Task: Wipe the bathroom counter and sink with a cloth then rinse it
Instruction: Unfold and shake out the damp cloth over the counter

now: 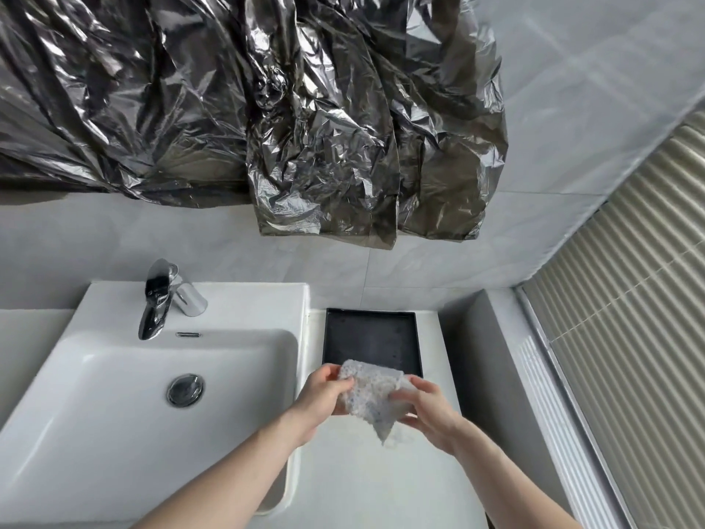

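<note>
A light grey fuzzy cloth (372, 399) hangs in the air between both hands, above the white counter (366, 486) just right of the sink. My left hand (324, 399) pinches its left edge and my right hand (427, 410) grips its right edge; a corner of the cloth droops below. The white rectangular sink (114, 414) fills the left side, with a chrome drain plug (185, 390) in the basin and a chrome faucet (160, 299) at its back rim. No water runs from the faucet.
A black square tray (372, 337) lies on the counter behind the cloth, against the grey tiled wall. Crinkled dark plastic sheeting (267, 108) hangs over the wall above. A ribbed blind (629, 318) and a white ledge bound the counter on the right.
</note>
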The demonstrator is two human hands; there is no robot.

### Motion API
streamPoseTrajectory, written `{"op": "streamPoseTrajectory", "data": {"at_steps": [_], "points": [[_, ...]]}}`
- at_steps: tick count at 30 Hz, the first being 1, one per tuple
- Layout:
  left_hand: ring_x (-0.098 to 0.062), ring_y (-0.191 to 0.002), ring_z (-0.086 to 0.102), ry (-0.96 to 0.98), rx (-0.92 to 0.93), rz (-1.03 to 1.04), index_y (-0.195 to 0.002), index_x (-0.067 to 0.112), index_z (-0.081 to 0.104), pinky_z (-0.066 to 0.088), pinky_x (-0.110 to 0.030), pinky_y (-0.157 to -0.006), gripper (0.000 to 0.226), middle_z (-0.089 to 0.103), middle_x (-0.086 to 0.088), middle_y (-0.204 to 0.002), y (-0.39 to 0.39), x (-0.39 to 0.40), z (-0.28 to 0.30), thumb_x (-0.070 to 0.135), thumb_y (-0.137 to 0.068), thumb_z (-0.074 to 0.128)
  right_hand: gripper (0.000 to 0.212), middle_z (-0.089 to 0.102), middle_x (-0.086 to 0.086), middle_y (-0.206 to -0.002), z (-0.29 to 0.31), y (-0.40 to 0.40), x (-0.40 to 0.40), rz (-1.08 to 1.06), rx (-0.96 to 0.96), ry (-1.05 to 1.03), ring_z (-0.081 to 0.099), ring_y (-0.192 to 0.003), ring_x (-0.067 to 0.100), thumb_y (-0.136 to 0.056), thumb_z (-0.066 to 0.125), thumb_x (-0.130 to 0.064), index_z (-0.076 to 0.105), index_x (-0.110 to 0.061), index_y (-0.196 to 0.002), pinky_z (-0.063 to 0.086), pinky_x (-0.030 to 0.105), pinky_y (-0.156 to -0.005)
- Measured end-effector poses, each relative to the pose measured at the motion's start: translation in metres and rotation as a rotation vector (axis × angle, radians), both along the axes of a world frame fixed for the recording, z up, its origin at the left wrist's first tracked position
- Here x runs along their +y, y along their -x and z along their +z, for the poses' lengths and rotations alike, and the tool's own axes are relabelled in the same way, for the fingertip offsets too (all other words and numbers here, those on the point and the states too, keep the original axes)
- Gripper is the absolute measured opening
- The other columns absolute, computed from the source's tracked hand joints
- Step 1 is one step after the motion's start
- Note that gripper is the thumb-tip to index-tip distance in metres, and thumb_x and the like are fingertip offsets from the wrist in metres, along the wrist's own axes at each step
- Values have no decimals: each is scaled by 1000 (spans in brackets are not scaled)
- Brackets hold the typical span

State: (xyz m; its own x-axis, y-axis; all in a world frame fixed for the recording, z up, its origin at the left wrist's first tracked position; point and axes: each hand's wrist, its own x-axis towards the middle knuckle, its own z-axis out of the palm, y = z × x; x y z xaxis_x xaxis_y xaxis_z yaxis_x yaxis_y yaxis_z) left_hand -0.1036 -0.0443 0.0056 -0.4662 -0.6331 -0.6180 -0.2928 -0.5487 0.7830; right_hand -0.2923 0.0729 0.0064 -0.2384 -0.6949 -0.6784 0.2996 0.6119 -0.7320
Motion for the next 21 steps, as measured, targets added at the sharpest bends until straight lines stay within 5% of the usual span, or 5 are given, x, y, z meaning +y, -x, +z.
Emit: {"op": "streamPoseTrajectory", "data": {"at_steps": [4, 7, 10, 15, 21], "points": [[-19, -83, 68, 74, -121, -50, -115, 8, 54, 59, -46, -84, 26, 71, -15, -103, 14, -19, -22, 9, -92, 66, 23, 74, 12, -88, -17, 14, -29, -92, 36, -49, 73, -78, 22, -86, 72, -5, 70, -3, -109, 58, 30, -69], [-19, -82, 65, 216, -254, -170, -125, 28, 44, 52, -28, -70, 39, 70, -7, -102, 23, -32, -32, 20, -93, 64, 19, 77, 10, -88, -33, 25, -51, -119, 97, -106, 75, -74, 19, -87, 71, -5, 73, -6, -106, 58, 28, -63], [-19, -77, 63, 370, -331, -278, -121, 40, 51, 51, -29, -67, 30, 68, -4, -95, 36, -49, -47, 26, -96, 59, 20, 77, 10, -99, -47, 39, -78, -64, 233, -134, 75, -82, 20, -86, 72, -7, 72, -12, -106, 57, 28, -62], [-17, -88, 62, 513, -338, -289, -127, 28, 60, 53, -28, -81, 30, 67, 3, -109, 62, -76, -61, 18, -99, 54, 35, 69, -4, -102, -60, 60, -125, 40, 517, -98, 68, -96, 18, -86, 70, -11, 66, -17, -120, 54, 25, -77], [-22, -135, 43, 667, -606, -748, -155, 25, 30, 45, -35, -104, 67, 26, 5, -157, 58, -81, -85, 16, -93, 53, 82, 26, 4, -166, -82, 58, -124, 472, 875, -231, 34, -150, 27, -88, 61, -11, 25, -20, -161, 34, 34, -120]]}}
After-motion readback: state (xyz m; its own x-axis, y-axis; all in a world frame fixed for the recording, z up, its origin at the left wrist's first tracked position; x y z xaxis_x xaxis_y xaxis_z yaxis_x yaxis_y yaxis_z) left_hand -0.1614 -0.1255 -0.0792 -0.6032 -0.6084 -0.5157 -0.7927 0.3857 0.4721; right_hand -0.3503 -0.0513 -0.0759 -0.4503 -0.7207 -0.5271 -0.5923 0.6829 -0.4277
